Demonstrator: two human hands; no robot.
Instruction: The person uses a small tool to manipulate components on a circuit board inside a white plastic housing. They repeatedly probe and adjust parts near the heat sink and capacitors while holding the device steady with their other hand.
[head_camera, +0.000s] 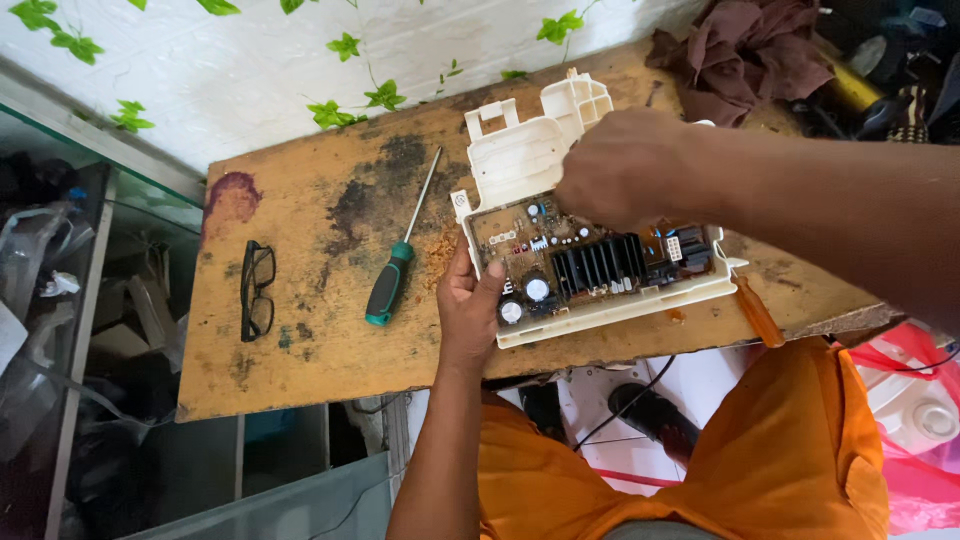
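Head view, left hand: the left hand (468, 305) gripped the near left corner of the white plastic housing (520, 160), thumb lying up over the edge onto the circuit board (560, 262), fingers curled underneath and hidden. It was closed on the housing.

Head view, right hand: the right hand (625, 165) hovered over the middle of the housing, knuckles up, fingers bunched and bent downward toward the board. Whether the fingertips pinched anything could not be told; they were hidden under the hand.

Head view, circuit board: it sat in the open housing, with a black finned heat sink (600, 265) near its middle and round capacitors toward the near left corner.

Head view, housing position: it lay on the near right part of the stained wooden table (300, 330), its near edge overhanging the table's edge slightly.

Head view, screwdriver: a green-handled screwdriver (392, 280) lay just left of the housing, apart from both hands.

Head view, other things: black-rimmed glasses (256, 288) lay well left; an orange handle (757, 312) rested at the housing's right; a brown cloth (745, 50) sat at the far right corner.
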